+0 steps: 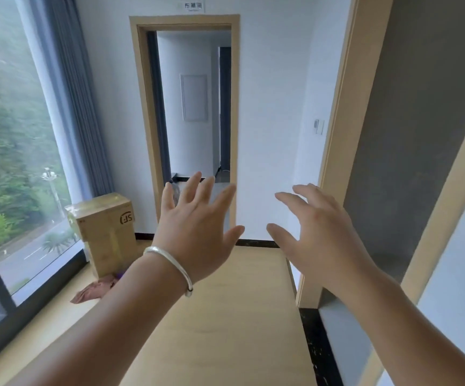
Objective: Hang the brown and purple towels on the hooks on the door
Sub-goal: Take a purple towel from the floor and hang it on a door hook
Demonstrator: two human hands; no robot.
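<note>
Tall taped cardboard box (105,232) left of both wide-spread, empty hands, left hand (195,232) and right hand (320,235); crumpled brown cloth towel (94,291) lower left, its long axis slanting toward the box.

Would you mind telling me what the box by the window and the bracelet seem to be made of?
The box looks like brown cardboard: matte, with a printed logo and glossy tape over its top. The bracelet on the left wrist looks like polished silver-coloured metal, judging by its bright sheen; the exact metal is unclear.

We hold our left hand (195,232) and right hand (315,232) up with spread fingers, holding nothing. On the floor (225,316), the brown towel (94,291) lies beside a cardboard box (105,232) near the window (11,162).
</note>
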